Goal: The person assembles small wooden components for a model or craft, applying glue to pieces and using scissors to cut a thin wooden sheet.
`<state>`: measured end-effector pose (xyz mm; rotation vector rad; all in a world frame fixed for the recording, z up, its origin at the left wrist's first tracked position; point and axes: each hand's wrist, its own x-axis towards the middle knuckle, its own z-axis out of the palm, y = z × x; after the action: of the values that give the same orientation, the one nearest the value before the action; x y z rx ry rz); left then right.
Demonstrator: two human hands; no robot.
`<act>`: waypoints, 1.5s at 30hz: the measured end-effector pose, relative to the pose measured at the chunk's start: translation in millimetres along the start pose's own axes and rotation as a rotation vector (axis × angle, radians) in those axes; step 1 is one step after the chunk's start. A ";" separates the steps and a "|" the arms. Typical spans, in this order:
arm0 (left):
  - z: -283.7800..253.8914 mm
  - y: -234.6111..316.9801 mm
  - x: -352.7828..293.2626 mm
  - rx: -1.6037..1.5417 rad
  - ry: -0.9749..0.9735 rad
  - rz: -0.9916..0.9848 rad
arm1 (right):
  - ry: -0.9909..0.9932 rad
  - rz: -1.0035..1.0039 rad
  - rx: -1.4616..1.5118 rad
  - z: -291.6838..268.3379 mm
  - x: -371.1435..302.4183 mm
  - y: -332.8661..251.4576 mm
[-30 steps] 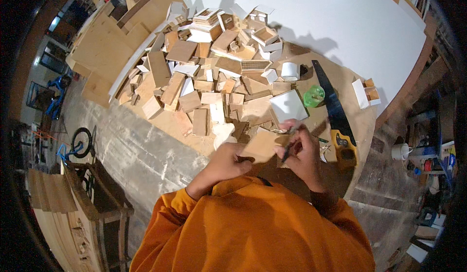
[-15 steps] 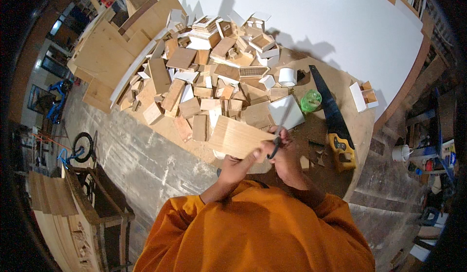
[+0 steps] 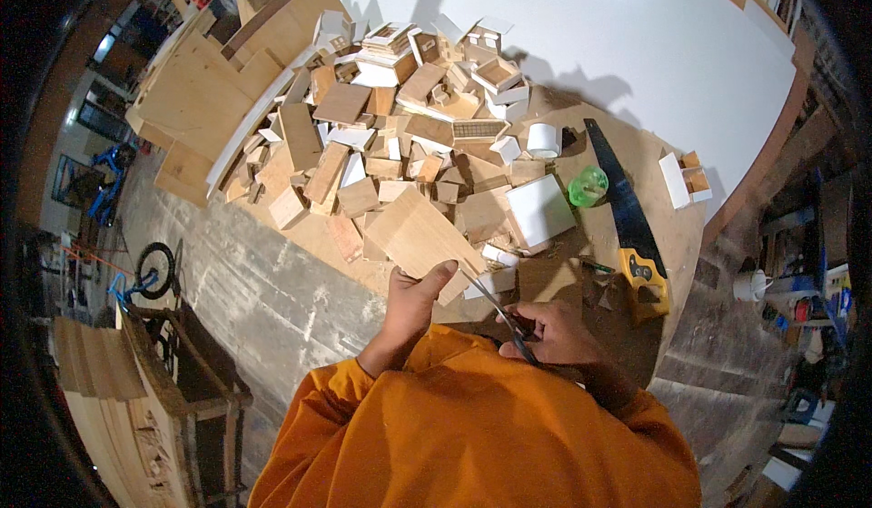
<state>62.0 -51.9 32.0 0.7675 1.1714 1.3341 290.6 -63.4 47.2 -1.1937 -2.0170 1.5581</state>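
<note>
Offcuts of wood [image 3: 381, 136] crowded the desk [image 3: 636, 63]. Over its near edge, the left hand [image 3: 413, 304] clamped a thin wooden board [image 3: 420, 234]; the right hand [image 3: 549, 331] gripped scissors [image 3: 504, 313] beside it. A handsaw [image 3: 627, 213] lay toward the right edge.

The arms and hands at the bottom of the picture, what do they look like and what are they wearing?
Both arms wear loose, bright orange sleeves that end at the wrists. The left hand and right hand are bare: no gloves. No rings or watch can be seen.
</note>
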 end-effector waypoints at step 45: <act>4.8 7.3 -2.9 0.133 -0.170 0.018 | 0.061 -0.121 0.278 16.4 0.5 7.9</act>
<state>64.6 -52.8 40.8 0.9699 1.1277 1.1891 282.3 -73.0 34.2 -0.9815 -1.7311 1.6551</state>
